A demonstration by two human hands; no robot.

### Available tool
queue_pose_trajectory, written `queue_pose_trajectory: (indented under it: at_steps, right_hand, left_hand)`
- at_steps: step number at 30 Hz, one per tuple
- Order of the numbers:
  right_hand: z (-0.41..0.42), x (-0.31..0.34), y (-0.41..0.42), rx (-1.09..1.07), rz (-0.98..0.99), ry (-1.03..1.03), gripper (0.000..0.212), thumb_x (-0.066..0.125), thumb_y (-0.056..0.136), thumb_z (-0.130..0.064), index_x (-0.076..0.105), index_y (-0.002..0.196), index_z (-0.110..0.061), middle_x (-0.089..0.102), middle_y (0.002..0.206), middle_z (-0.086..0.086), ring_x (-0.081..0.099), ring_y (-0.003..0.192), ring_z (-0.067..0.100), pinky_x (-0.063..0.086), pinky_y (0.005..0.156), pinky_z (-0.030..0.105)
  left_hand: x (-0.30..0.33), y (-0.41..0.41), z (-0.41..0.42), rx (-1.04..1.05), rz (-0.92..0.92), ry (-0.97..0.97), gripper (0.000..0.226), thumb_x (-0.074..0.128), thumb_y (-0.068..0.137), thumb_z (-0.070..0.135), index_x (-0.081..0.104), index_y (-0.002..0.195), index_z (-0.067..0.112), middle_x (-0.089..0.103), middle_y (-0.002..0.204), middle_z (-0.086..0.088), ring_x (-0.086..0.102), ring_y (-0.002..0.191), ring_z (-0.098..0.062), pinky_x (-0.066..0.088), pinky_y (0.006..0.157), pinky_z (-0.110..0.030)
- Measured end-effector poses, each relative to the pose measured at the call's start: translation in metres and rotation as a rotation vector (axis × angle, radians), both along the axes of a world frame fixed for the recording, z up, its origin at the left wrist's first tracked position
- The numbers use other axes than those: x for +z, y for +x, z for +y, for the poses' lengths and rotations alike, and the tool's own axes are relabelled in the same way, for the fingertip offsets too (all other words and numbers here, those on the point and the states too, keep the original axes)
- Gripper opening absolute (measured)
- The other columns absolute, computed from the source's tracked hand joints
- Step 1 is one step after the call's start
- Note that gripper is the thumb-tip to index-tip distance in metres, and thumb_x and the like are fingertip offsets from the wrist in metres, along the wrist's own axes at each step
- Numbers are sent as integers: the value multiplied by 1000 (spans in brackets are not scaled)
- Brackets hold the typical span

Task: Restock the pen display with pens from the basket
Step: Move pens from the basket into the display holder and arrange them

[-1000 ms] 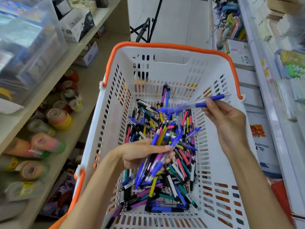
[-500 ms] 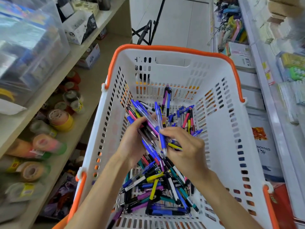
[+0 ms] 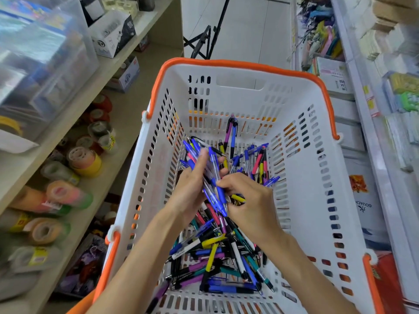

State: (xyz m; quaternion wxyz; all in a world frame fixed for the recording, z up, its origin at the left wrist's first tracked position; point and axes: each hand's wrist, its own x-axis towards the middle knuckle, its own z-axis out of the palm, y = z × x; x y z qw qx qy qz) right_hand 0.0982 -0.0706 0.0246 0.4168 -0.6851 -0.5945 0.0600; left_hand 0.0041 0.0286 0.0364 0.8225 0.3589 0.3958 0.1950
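Both hands have drawn closer together over the pen heap since half a second ago, when the right hand lay lower on the pile; a second ago that hand was out by the right wall, holding one blue pen up.

Biggest in view is the white basket (image 3: 317, 200) with its orange rim, perforated walls rising on all four sides. Open floor shows along its far wall and its right wall, where no pens lie — the room to move is there and straight up. Shelves (image 3: 127, 71) stand close on the left, with tape rolls (image 3: 85, 159) on a lower board, and a white rack (image 3: 371, 137) runs close on the right.

On the basket floor lies the loose pile of pens (image 3: 210, 252), criss-crossed, with no common direction.

Above it the left hand (image 3: 190, 189) grips a bundle of blue pens (image 3: 213, 177), fingers curled round it. Its long axis runs near to far, leaning a little left at the far end.

Just beside it, the right hand (image 3: 249, 200) pinches at the near end of that bundle, fingertips touching the pens.
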Motion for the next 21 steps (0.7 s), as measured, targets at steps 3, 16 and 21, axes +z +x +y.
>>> queue_pose_trajectory:
  at_steps: [3,16,21]
  right_hand:
    - [-2,18,11,76,231,-241,34,75,76,-5,72,103,-25,67,106,-17,59,101,-9,46,88,7]
    - [-7,33,51,-219,761,-622,3,66,85,-36,69,83,-35,65,85,-18,59,82,-7,46,85,23]
    - [-8,36,56,-256,819,-632,16,71,80,-34,70,77,-18,61,59,-7,53,49,-1,43,56,14]
  left_hand:
    - [-4,-5,3,26,47,33,26,55,94,32,70,101,12,67,75,-3,64,69,-12,54,63,-25]
    - [4,-6,-13,-715,83,13,35,64,81,32,58,104,6,59,88,-6,59,66,-7,53,67,-24]
    - [4,-8,-13,-781,50,23,24,63,88,31,57,98,10,62,80,0,57,67,-9,50,68,-27]
